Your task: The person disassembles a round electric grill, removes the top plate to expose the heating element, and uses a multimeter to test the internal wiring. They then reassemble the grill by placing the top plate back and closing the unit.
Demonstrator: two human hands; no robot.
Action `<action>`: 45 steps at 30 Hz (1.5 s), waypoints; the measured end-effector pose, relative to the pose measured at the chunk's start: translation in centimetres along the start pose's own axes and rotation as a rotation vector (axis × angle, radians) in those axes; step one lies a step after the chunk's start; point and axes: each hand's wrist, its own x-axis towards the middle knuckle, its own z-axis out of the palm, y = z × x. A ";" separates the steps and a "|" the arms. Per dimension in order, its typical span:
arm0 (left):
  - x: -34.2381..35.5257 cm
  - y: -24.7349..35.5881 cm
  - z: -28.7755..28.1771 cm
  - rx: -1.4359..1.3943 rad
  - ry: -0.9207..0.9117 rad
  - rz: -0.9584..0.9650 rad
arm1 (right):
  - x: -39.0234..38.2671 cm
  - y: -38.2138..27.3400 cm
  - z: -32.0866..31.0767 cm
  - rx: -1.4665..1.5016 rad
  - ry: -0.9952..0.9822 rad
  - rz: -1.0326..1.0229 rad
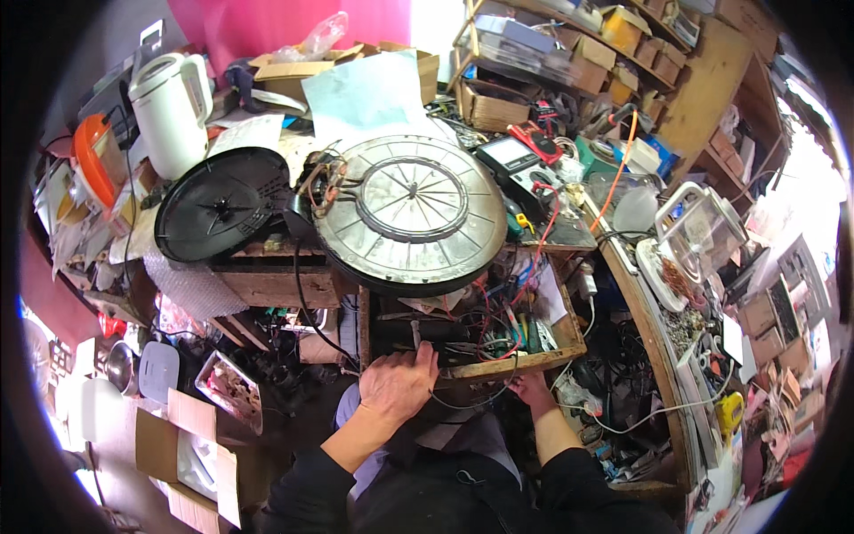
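Note:
A wooden drawer [560, 343] stands pulled out beneath the bench, full of tools, wires and test leads. My left hand [396, 383] is closed over its front left edge, beside a slim metal piece [415, 331]. My right hand [534, 392] grips low at the drawer's front right, its fingertips partly hidden. Above the drawer, a large round metal appliance plate [374, 200] with radial ribs and exposed wiring rests beside a black round cover [187, 222]. A black cable runs down to the drawer's left.
A white kettle [169, 116] and orange appliance [93, 165] stand back left; meters [507, 160], red and black, lie right of the plate. Shelves of boxes rise behind. A cluttered side bench [676, 392] borders me at right; an open carton [160, 445] sits lower left.

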 end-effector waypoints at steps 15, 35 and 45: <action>0.1 0.3 -0.1 0.000 -0.025 -0.016 | -30.8 -18.6 20.4 -1.330 -1.074 -0.709; -0.5 0.4 0.2 -0.006 0.057 -0.038 | -27.3 -20.9 32.8 -1.508 -0.207 -1.887; -0.5 0.2 -0.2 -0.003 0.020 -0.053 | -27.4 -21.3 33.7 -1.483 -0.239 -1.898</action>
